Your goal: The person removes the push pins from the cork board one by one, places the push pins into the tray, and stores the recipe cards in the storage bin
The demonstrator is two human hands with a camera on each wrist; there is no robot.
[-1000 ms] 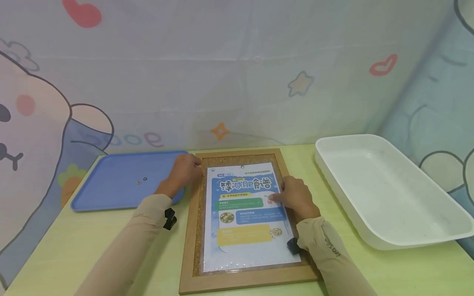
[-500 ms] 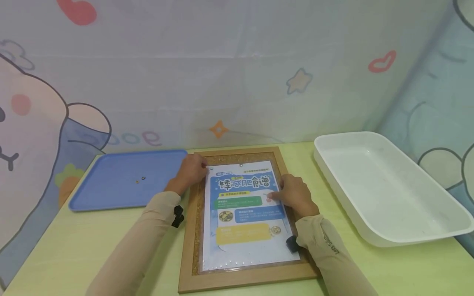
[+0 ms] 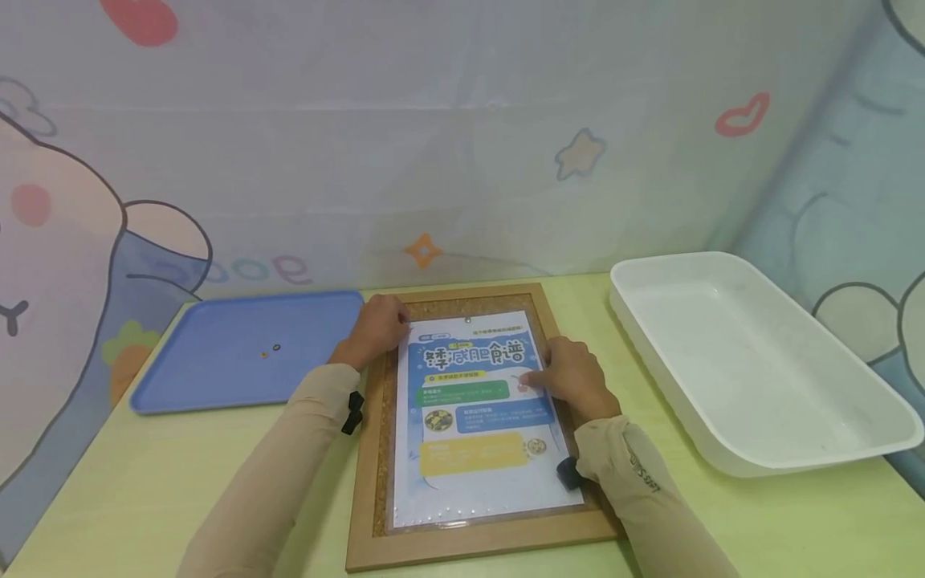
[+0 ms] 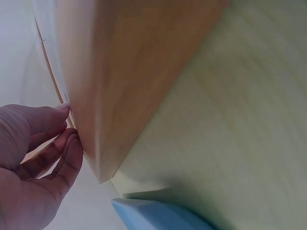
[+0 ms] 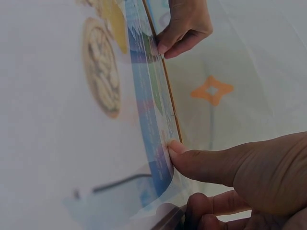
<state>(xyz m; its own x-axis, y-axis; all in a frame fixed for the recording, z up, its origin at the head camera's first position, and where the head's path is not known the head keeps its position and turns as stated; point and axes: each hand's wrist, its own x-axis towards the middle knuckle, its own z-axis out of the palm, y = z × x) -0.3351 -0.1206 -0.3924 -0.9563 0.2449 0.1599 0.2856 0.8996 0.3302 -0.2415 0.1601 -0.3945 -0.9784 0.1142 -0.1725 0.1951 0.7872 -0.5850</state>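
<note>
Okay, so the left hand has moved over to the top-left corner of the printed sheet on the corkboard, fingertips bunched (can't tell on what), while the right hand grips the corkboard's right edge, so 2 spots look steadied.
</note>
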